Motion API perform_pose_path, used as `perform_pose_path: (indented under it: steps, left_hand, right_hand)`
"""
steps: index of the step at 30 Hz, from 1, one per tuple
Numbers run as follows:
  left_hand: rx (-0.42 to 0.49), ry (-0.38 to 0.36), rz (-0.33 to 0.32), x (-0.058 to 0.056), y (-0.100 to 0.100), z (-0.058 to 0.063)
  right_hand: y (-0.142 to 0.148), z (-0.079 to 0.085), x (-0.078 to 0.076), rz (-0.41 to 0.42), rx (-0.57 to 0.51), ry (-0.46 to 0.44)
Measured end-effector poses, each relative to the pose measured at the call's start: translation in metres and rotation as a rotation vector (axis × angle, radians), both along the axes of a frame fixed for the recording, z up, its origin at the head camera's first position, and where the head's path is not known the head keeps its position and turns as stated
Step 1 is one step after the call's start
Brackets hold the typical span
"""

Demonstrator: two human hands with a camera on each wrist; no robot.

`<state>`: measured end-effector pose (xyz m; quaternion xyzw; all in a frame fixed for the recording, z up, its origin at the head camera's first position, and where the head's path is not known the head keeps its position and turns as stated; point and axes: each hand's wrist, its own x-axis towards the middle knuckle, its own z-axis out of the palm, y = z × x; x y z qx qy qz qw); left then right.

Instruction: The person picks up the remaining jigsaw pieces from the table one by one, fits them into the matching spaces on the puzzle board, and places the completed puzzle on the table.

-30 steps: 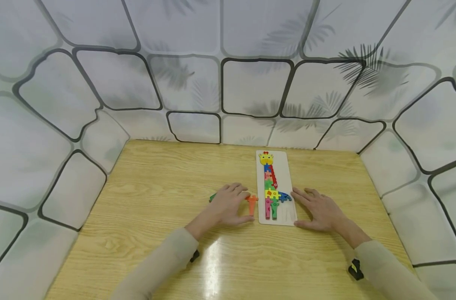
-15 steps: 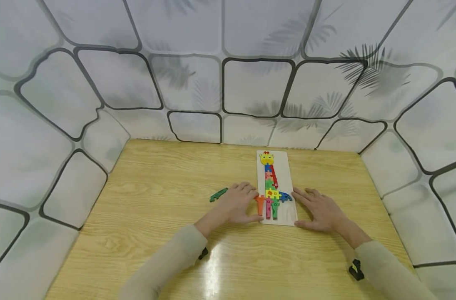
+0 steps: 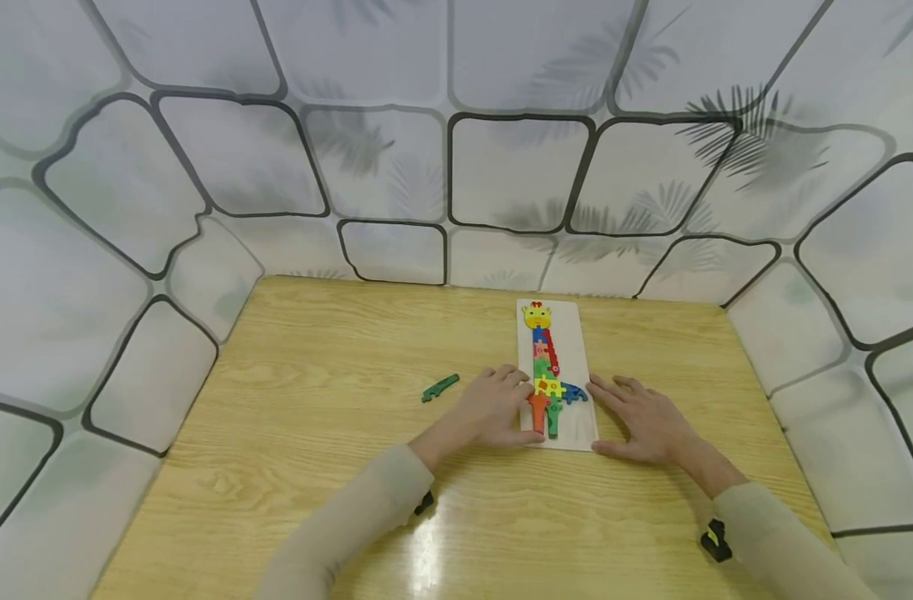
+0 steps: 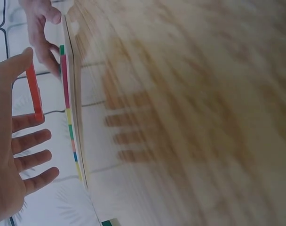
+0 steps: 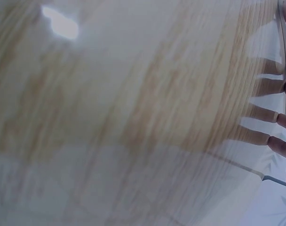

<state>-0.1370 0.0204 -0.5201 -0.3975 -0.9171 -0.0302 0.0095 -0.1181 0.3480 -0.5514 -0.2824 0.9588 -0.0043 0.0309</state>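
Observation:
My left hand (image 3: 494, 408) pinches an orange leg-shaped puzzle piece (image 3: 538, 412) between thumb and index finger. In the left wrist view the same orange piece (image 4: 34, 89) stands off from the board's edge (image 4: 72, 94), and the other fingers are spread. From the head the piece overlaps the lower left of the white puzzle board (image 3: 576, 342), hiding the pink leg. On the board lies a giraffe: yellow head (image 3: 536, 316), red mane (image 3: 551, 350), green leg (image 3: 553, 417), blue piece (image 3: 574, 392). My right hand (image 3: 644, 421) touches the board's right edge, fingers extended.
A loose dark green puzzle piece (image 3: 440, 387) lies on the wooden table (image 3: 336, 358), left of my left hand. White patterned walls (image 3: 516, 175) enclose the table at the back and sides.
My left hand has carried the orange piece rightward from beside the board to over its leg area, uncovering the loose green piece. The right hand stays in place.

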Motion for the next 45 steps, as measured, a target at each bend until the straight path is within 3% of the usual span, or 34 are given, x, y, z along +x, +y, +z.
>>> perform_pose_path:
  steps: [14, 26, 45]
  left_hand:
    - [-0.084, -0.024, -0.011, 0.001, 0.017, -0.001]
    - [-0.081, -0.002, -0.018, 0.002, 0.027, -0.007]
    - [-0.140, -0.014, -0.044, -0.006, 0.045, -0.007]
  right_hand:
    - [0.003, -0.005, -0.001, 0.009, 0.006, 0.022]
    - [0.003, -0.006, -0.001, 0.013, 0.000, 0.026]
    - [0.002, -0.004, -0.001, 0.009, -0.003, 0.015]
